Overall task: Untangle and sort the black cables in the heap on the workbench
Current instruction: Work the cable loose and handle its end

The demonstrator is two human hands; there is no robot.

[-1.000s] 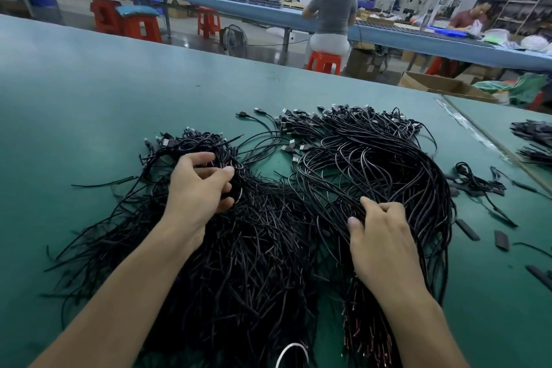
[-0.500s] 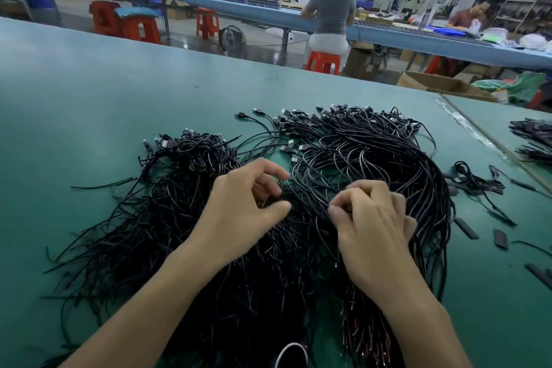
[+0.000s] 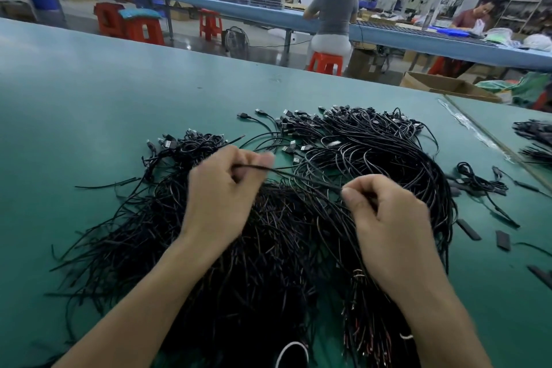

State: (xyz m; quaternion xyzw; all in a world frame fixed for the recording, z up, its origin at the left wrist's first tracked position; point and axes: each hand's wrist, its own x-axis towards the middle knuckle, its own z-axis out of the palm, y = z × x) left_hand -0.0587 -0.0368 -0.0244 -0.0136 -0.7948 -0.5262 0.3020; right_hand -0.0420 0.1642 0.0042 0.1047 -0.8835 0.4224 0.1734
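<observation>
one black cable now pulled taut above heap, left hand pinching it, right hand pinching it

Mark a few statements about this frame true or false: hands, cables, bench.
1. The left hand and right hand each pinch a black cable stretched between them. True.
2. USB plugs lie along the far edge of the cable heap. True.
3. The right hand rests flat on the heap. False: its fingers are curled, pinching the cable.
4. The workbench is red. False: it is green.
</observation>
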